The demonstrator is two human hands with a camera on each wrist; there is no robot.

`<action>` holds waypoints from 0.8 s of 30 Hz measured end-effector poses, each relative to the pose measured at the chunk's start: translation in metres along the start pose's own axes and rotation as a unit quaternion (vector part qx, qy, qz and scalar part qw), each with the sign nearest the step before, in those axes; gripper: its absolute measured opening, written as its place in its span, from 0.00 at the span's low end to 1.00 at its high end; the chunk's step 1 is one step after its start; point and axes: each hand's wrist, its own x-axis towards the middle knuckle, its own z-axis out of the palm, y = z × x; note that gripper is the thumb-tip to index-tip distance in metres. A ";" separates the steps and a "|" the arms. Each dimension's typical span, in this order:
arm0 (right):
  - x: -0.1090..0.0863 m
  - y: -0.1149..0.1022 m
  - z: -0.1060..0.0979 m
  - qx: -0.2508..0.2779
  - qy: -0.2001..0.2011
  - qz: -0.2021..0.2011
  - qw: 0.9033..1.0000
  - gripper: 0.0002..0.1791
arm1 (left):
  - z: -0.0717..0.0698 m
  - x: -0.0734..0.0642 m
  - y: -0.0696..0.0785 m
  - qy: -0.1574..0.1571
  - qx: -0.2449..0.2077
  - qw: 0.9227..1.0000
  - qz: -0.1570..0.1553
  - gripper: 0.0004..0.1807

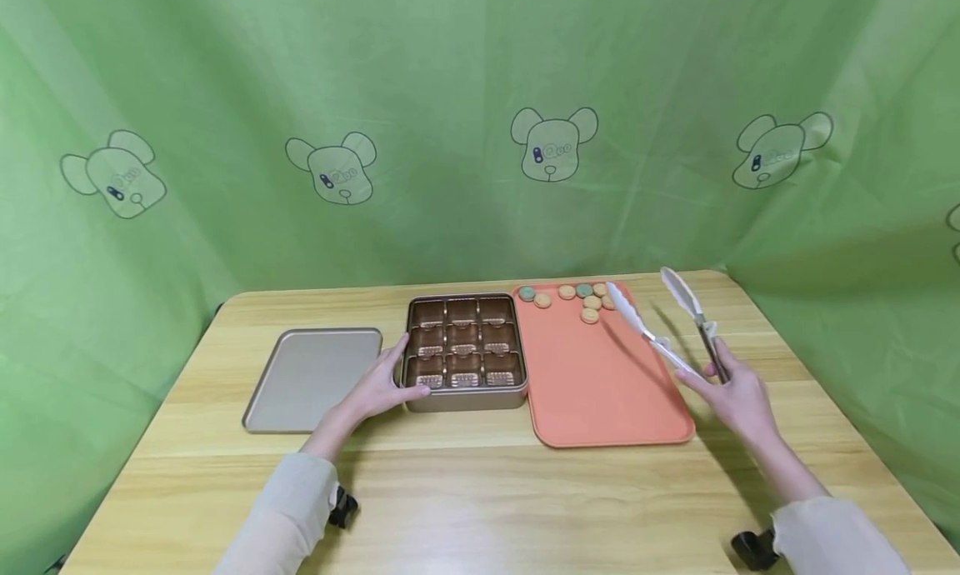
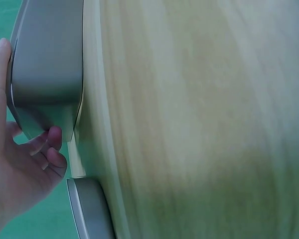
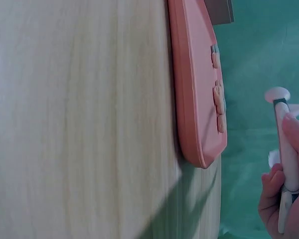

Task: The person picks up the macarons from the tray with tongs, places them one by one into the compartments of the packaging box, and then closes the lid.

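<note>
A square metal tin (image 1: 465,400) holds a brown plastic insert (image 1: 462,337) with several compartments, and no food shows in them. My left hand (image 1: 378,385) grips the tin's near left corner, thumb along the near rim and fingers at the left side; the left wrist view shows the hand (image 2: 20,174) against the tin (image 2: 47,55). My right hand (image 1: 738,392) holds spread metal tongs (image 1: 708,329) above the right side of a coral tray (image 1: 600,383), with nothing between their tips. Several small macarons (image 1: 592,302), pale orange and green, lie at the tray's far end.
A flat metal lid (image 1: 315,375) lies on the wooden table (image 1: 480,500) left of the tin. The tray stands against the tin's right side. Behind and beside the table hangs a green curtain (image 1: 450,75) with bear outlines.
</note>
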 end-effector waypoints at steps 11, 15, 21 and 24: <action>-0.004 0.000 0.011 -0.036 -0.062 -0.046 0.996 0.38 | 0.000 0.001 0.000 -0.003 -0.001 1.000 -0.004 0.58; -0.001 -0.002 0.013 -0.040 -0.099 -0.027 0.994 0.39 | 0.000 0.001 0.000 -0.004 -0.003 1.000 -0.006 0.58; 0.004 -0.002 0.019 -0.039 -0.116 -0.012 0.992 0.40 | 0.000 0.001 0.000 -0.001 -0.002 1.000 -0.003 0.58; 0.006 -0.002 0.023 -0.037 -0.116 -0.007 0.992 0.40 | 0.000 0.001 0.000 -0.001 -0.001 1.000 -0.002 0.58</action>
